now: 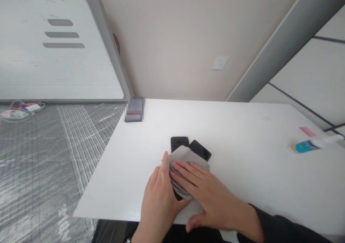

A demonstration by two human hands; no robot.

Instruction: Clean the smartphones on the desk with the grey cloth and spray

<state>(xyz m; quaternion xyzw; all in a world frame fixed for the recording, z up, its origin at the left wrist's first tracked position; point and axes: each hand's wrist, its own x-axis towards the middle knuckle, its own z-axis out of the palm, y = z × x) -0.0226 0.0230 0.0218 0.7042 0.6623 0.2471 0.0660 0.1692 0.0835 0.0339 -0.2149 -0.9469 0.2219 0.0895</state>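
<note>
A grey cloth (185,155) lies bunched over a dark phone (178,196), of which only a lower corner shows. My left hand (158,196) is closed around the phone's left side, thumb along the near end and index finger along the edge. From the right, my right hand (205,189) presses the cloth against the phone, its fingers laid across the folds and its thumb apart. Just beyond the cloth are two more dark-screened phones: one phone (179,141) straight ahead, another phone (201,150) angled to its right. The cloth partly covers both.
The white table (242,128) meets a wall with a socket (220,62). A blurred box-like thing (135,109) stands at its far left corner. On the right lie a spray bottle (309,145) and a pink strip (307,131). Plastic sheeting (54,157) covers the floor at left.
</note>
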